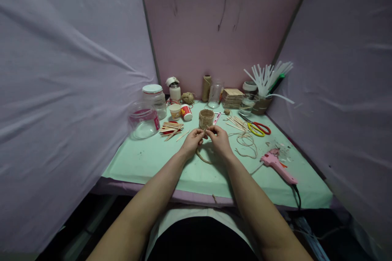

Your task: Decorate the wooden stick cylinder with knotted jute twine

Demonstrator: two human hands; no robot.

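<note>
Both hands meet at the middle of the table, just in front of a small twine-covered cup (206,119) that stands upright. My left hand (194,140) is closed, its fingertips pinching a braided jute cord (202,157). Close beside it, my right hand (218,138) pinches the same cord between thumb and finger. The cord's tail curves down below my hands onto the cloth. Fingers partly hide the pinched end. Behind my right hand lies a pink-and-white pen-like cutter (217,118).
Craft sticks (171,129), paper cups (175,111) and clear jars (143,124) stand at left. Loose twine (247,143), scissors (259,128) and a pink glue gun (279,166) with its cable lie at right. Cardboard squares (232,98) and a pot of white glue sticks (266,81) stand behind.
</note>
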